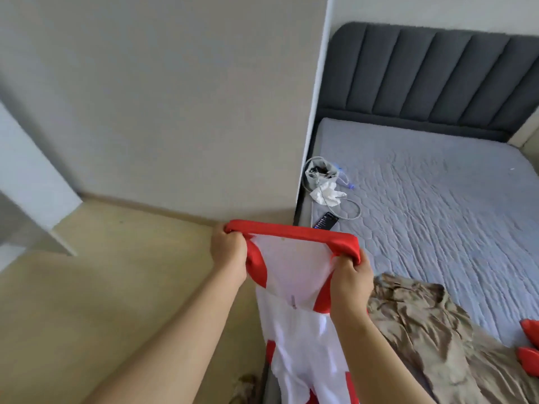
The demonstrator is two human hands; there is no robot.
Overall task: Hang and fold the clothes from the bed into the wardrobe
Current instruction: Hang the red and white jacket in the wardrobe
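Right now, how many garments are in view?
2 for certain: a red-and-white garment held up by both hands, and a tan shirt on the bed. Red pieces at the right edge may be more.

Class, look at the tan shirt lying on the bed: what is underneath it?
The tan shirt lies crumpled directly on the grey quilted mattress, which shows all around it. Whether anything else lies beneath its folds cannot be seen; the fabric covers that spot.

The bottom of the red and white garment point(294, 316) is cut off by the lower edge. Red things point(530, 345) are cut off at the right edge and cannot be told.
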